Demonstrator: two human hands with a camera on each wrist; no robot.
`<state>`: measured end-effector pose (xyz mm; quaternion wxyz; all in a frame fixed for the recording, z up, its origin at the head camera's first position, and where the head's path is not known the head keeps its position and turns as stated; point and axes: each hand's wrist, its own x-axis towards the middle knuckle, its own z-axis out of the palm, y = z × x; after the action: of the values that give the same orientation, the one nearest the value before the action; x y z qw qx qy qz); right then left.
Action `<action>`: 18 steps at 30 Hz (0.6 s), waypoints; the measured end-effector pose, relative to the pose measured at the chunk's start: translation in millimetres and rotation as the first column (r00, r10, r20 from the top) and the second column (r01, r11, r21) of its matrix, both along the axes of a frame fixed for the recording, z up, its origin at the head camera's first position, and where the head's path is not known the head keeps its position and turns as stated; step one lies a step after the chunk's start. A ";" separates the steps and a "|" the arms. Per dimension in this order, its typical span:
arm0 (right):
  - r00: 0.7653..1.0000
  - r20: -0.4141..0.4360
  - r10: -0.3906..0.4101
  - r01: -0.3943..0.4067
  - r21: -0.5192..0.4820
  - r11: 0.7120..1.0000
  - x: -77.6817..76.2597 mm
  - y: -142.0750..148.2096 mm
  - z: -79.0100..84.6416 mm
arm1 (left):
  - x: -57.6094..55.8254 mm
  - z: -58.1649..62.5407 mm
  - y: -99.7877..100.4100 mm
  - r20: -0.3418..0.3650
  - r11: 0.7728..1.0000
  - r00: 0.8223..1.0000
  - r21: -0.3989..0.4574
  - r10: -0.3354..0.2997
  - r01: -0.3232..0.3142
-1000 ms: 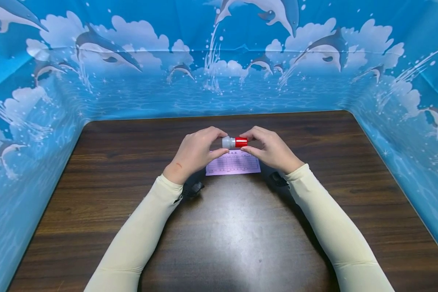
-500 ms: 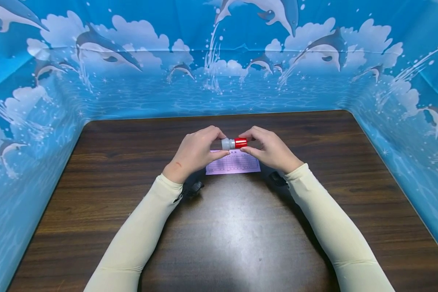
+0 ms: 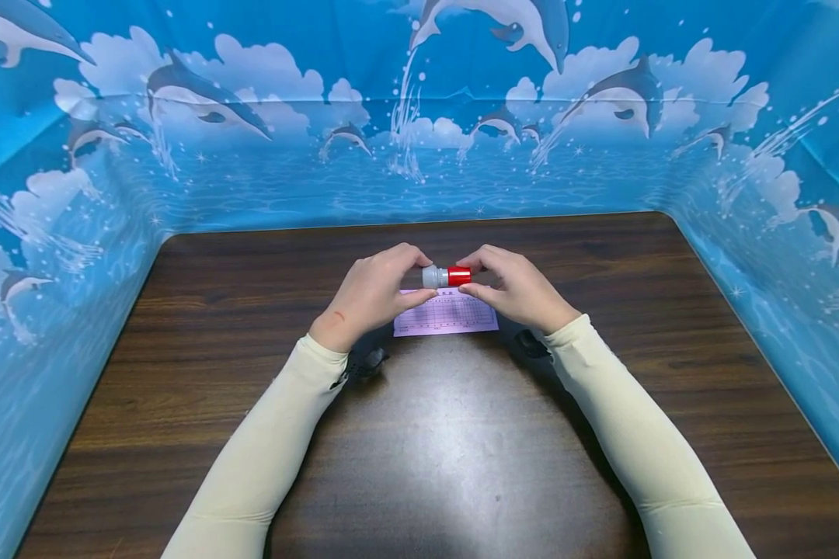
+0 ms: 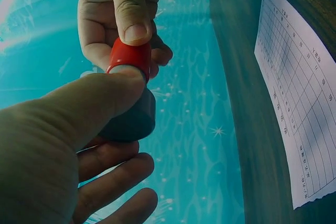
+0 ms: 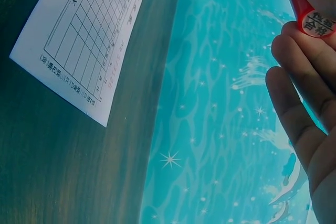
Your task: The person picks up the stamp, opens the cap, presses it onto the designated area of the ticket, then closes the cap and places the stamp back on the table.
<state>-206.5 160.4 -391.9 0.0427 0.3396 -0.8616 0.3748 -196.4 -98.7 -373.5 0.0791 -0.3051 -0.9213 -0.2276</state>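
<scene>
A small stamp [image 3: 442, 277] with a grey body and a shiny red end lies sideways between both hands, over a pink printed form [image 3: 446, 317]. My left hand [image 3: 368, 296] pinches the grey body with thumb and fingers. On the other side my right hand [image 3: 520, 289] pinches the red end. In the left wrist view the left thumb presses beside the red part [image 4: 130, 56], where it meets the body. A round label with dark characters [image 5: 317, 23] shows on the red end in the right wrist view.
The form lies flat on a dark wooden table [image 3: 447, 435], just nearer than the stamp. A blue curtain [image 3: 419, 178] printed with dolphins surrounds the table's back and sides. Dark wrist cameras [image 3: 369, 363] hang under the sleeves.
The stamp and both hands stay almost in place, with only a very slight shift to the left in the head view. Both grips look the same.
</scene>
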 end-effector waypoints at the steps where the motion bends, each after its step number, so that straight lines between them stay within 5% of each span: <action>1: 1.000 0.001 0.004 -0.004 -0.004 1.000 0.2 0.1 0.0 | 0.1 0.2 0.1 0.005 1.000 1.000 0.004 0.002 -0.002; 18: 1.000 -0.011 0.003 -0.003 0.025 1.000 -1.0 0.9 0.6 | 0.9 1.3 0.8 0.018 1.000 1.000 -0.011 0.005 -0.004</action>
<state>-207.5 161.3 -391.3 0.0429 0.3435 -0.8655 0.3621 -195.5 -97.9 -372.3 0.0697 -0.3014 -0.9239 -0.2250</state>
